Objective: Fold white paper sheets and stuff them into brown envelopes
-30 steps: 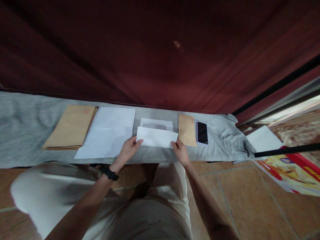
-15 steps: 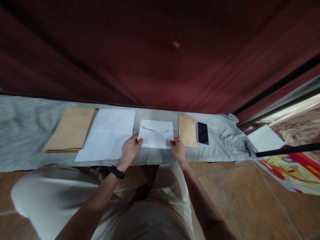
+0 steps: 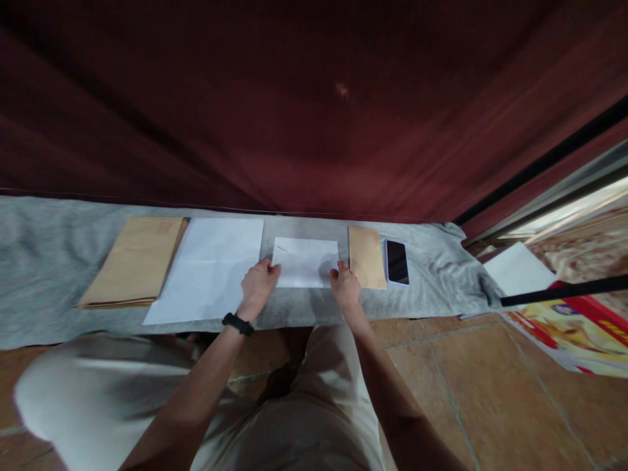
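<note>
A white folded sheet [image 3: 305,261] lies flat on the grey cloth [image 3: 44,255], between a larger stack of white paper [image 3: 210,268] and a small brown envelope [image 3: 366,256]. My left hand [image 3: 258,284], with a black band on its wrist, has curled fingers pinching the sheet's lower left corner. My right hand [image 3: 345,288] pinches the lower right corner in the same way. I cannot tell whether another white piece lies under the sheet.
A stack of large brown envelopes [image 3: 132,261] sits at the left, and a dark phone [image 3: 396,261] right of the small envelope. A dark red curtain [image 3: 314,118] hangs behind. At right are a white sheet [image 3: 517,268], a black rod [image 3: 564,291] and a colourful poster [image 3: 579,333] on tiled floor.
Both hands carried the white sheet forward and laid it flat over the white piece that lay behind it. The hands have moved a little farther from me.
</note>
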A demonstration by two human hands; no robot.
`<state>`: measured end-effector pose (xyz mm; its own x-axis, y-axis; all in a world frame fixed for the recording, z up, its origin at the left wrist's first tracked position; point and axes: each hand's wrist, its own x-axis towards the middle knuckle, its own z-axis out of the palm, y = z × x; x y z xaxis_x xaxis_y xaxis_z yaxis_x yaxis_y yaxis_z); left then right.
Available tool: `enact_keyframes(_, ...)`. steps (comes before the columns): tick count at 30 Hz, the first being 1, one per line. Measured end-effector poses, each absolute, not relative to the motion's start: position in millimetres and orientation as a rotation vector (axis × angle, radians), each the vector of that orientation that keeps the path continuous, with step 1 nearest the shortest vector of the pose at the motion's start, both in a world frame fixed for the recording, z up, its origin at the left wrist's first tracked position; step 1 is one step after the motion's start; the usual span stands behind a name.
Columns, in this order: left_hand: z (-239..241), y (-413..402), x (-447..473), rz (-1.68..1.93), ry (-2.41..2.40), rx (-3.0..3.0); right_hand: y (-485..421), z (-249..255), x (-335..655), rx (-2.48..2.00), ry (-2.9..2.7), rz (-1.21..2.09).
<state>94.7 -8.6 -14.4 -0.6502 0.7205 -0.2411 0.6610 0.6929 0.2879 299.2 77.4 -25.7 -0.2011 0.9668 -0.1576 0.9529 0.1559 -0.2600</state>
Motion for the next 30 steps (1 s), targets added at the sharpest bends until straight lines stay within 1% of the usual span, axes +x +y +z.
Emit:
enact_keyframes(15, -18, 18, 88, 0.380, 2.594, 0.964, 102, -36, 287, -1.914, -2.323, 0.425)
enact_keyframes(30, -21, 25, 98, 0.276, 2.714, 1.012, 111, -43, 276, -1.913, -2.366, 0.205)
